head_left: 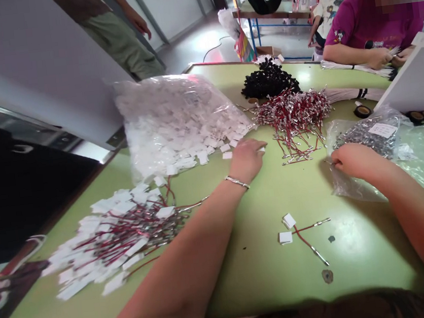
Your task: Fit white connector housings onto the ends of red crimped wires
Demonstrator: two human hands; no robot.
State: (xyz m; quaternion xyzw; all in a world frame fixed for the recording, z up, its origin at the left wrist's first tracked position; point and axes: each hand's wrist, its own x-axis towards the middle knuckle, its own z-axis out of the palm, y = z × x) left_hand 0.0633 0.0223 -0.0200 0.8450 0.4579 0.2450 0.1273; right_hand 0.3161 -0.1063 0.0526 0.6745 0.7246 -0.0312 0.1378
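My left hand, with a bracelet at the wrist, rests on the table at the edge of a clear bag of small white plastic housings. Its fingers are bent together, and a bit of a white housing shows at the fingertips. Over a smaller clear bag of metal pieces, my right hand is closed in a pinch. Something thin shows at its fingertips, too small to name. Between my forearms lie two short red wires, each with a white housing and a metal end.
Red wires with metal ends are heaped beyond my hands, with a black pile behind. Red wires with white housings lie at left. Tape rolls and a white panel stand right. A co-worker handles white wires; another person stands back left.
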